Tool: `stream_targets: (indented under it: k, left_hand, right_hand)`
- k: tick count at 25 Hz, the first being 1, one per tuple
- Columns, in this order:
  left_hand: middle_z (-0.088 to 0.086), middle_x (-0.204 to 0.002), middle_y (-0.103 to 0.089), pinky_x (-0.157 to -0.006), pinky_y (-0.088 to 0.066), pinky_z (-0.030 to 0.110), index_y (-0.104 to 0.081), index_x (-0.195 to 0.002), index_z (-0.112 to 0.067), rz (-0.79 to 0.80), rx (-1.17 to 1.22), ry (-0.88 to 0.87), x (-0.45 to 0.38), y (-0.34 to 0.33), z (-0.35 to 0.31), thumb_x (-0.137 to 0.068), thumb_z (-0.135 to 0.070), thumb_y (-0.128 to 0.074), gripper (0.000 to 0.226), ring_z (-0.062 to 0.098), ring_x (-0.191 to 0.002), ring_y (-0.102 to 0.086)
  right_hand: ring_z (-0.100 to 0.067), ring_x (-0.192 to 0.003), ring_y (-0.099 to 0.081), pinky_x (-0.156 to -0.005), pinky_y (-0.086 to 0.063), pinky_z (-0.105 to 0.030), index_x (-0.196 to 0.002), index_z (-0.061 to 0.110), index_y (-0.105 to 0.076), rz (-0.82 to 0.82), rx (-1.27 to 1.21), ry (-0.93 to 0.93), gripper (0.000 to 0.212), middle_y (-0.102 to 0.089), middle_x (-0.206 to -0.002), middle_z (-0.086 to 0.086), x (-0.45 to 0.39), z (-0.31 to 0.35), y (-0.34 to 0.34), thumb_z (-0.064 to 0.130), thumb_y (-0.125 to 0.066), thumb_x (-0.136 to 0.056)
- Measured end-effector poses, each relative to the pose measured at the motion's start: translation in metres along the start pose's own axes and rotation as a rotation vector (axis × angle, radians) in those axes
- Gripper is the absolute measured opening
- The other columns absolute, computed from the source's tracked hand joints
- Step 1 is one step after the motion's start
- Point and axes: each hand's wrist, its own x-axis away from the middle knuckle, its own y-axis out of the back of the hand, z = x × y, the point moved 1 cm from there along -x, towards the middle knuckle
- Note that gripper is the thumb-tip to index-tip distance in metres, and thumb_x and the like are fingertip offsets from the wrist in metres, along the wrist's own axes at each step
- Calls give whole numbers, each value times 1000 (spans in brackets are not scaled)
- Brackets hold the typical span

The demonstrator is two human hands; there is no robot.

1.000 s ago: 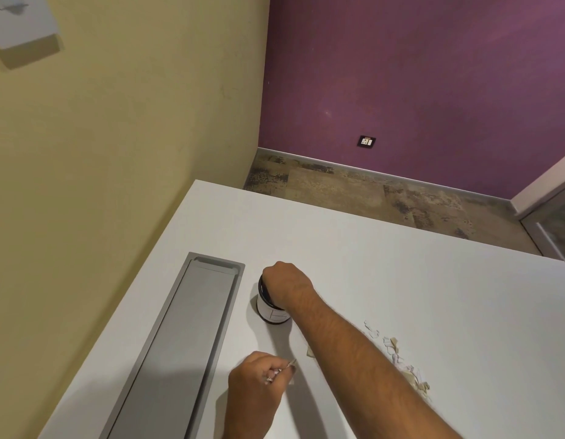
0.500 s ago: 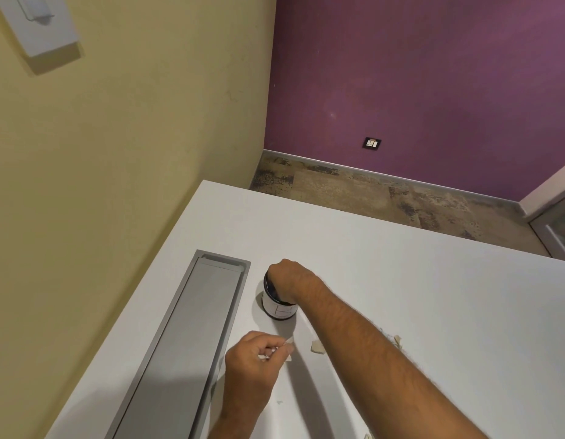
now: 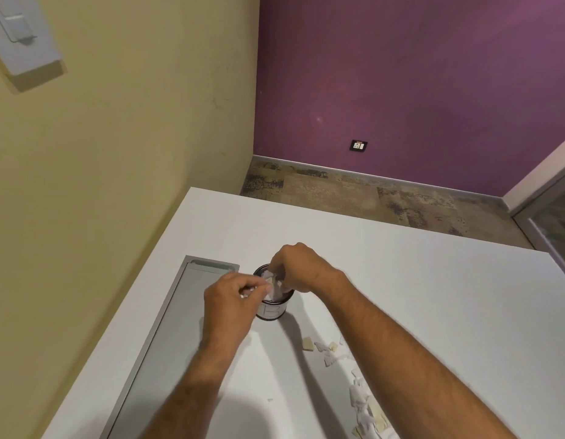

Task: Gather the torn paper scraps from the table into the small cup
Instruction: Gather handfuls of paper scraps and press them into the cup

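Note:
A small dark cup [image 3: 272, 309] with a white label stands on the white table [image 3: 433, 296], and white paper scraps fill its mouth. My right hand [image 3: 301, 268] hovers over the cup's far rim, fingers curled down onto the scraps inside. My left hand [image 3: 232, 301] is at the cup's left rim, fingertips pinched on a white paper scrap [image 3: 269, 282] over the opening. More torn paper scraps [image 3: 330, 351] lie on the table to the right of the cup, and a longer heap of scraps [image 3: 365, 410] runs toward the near edge beside my right forearm.
A long grey recessed cable tray [image 3: 167, 343] runs along the table's left side, close to the cup. A yellow wall borders the table on the left. Beyond the far edge lie patterned floor and a purple wall.
My left hand has moved from the table up to the cup's rim with its scrap. My right hand has lifted slightly off the cup's top, so the scraps inside show.

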Motion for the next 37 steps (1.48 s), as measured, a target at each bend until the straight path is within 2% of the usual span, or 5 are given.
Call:
stream_targets:
  k: [5, 17, 22, 32, 37]
  left_hand:
    - [-1, -81, -69, -66, -53, 27, -76, -74, -19, 179, -274, -20, -35, -22, -13, -77, -19, -79, 4, 15, -70, -64]
    - [12, -122, -62, -88, -49, 35, -63, -115, -9, 640, -1072, -119, -54, -79, 0, -92, -16, -54, 26, 32, -111, -61]
    - [10, -123, -63, -95, -47, 32, -63, -113, -10, 768, -1161, -95, -52, -83, -3, -89, -9, -53, 26, 28, -113, -61]
    - [0, -106, -58, -61, -41, 32, -62, -105, -18, 389, -981, -441, -31, -66, -27, -89, -17, -52, 19, 24, -98, -55]
    - [-3, -114, -55, -81, -52, 41, -56, -115, -23, 548, -726, -537, 25, -88, -21, -93, -40, -50, 29, 22, -108, -53]
  right_hand:
    - [-16, -89, -69, -84, -58, -33, -100, 18, -75, -162, -339, -49, 36, -76, -96, -2, 23, -27, -7, 4, -82, -68]
    - [-8, -88, -69, -90, -55, -26, -98, 19, -75, -397, -585, -439, 25, -74, -92, 7, 102, -129, -85, 8, -75, -76]
    - [-7, -86, -66, -88, -51, -22, -97, 19, -76, -429, -527, -515, 20, -75, -97, 5, 125, -159, -96, 10, -73, -79]
    - [-25, -123, -52, -101, -42, -30, -132, 22, -55, -228, -271, -528, 43, -56, -134, -5, 132, -173, -111, 22, -57, -90]
    - [-33, -118, -44, -92, -48, -42, -145, 35, -26, -60, -161, -591, 68, -43, -129, -9, 123, -164, -111, 38, -54, -84]
